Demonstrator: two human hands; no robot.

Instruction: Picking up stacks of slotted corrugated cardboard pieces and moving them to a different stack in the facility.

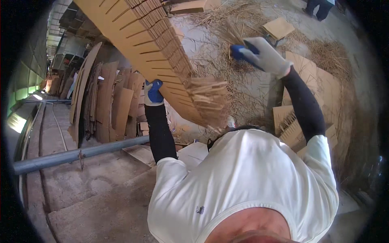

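My left hand, in a white glove with blue coating, grips the edge of a large tan cardboard panel. Rows of narrow slots run along the panel, and a dense band of thin cardboard strips lines its right side. At the panel's lower end, strip ends fan out in a blur. My right hand, gloved alike, is raised off to the right with its fingers stretched apart. A bunch of thin strips shows just beyond those fingers; whether they touch it is unclear.
Loose strips lie in heaps over the floor. Flat cardboard sheets lean upright at the left, behind a grey pipe. More cardboard pieces lie at the right, beside my arm. Another person's legs stand at the far right.
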